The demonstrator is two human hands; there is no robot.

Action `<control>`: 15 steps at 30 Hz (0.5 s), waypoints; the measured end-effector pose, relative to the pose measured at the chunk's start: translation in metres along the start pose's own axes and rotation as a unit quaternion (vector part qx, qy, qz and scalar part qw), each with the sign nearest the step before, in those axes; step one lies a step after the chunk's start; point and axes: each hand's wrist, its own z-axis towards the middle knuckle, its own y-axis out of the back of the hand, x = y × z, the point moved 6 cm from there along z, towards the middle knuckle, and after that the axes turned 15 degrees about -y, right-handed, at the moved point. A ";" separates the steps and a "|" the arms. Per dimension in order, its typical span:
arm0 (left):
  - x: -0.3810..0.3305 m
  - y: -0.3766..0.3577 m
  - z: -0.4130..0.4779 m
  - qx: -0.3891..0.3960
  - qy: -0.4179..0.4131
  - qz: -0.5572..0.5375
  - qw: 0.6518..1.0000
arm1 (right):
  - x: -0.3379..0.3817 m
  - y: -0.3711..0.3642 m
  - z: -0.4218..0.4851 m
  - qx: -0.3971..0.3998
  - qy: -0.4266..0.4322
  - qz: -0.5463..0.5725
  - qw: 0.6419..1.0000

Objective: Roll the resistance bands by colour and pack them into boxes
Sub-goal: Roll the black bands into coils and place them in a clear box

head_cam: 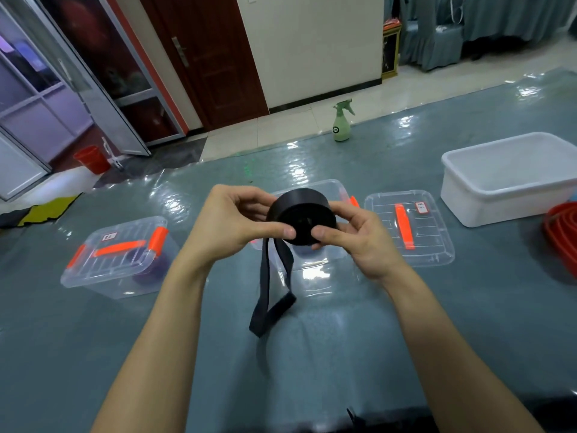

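A black resistance band (301,215) is mostly wound into a thick roll held above the table. My left hand (232,221) and my right hand (356,235) grip the roll from both sides, thumbs pressed on its near face. A loose loop of the band (271,304) hangs down and its end touches the table. Behind the roll stands an open clear box (324,189). A closed clear box (115,254) with orange latches sits at the left, with a purple roll (153,271) inside.
A clear lid (409,226) with an orange handle lies right of the open box. A white tub (512,176) stands at the far right, red bands (562,232) beside it. A green spray bottle (342,121) stands at the table's far edge.
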 end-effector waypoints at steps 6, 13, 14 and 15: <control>-0.004 0.000 0.003 0.034 0.026 0.019 0.999 | -0.003 -0.003 0.002 -0.012 -0.003 0.012 1.000; 0.000 0.000 0.001 0.135 -0.001 0.232 0.963 | -0.009 -0.009 -0.004 -0.029 -0.074 -0.240 0.968; -0.001 -0.001 0.003 0.154 0.000 0.245 0.957 | -0.008 -0.012 -0.005 -0.028 -0.067 -0.243 0.967; -0.001 -0.001 0.004 0.166 -0.001 0.246 0.955 | -0.008 -0.016 -0.005 -0.028 -0.055 -0.233 0.970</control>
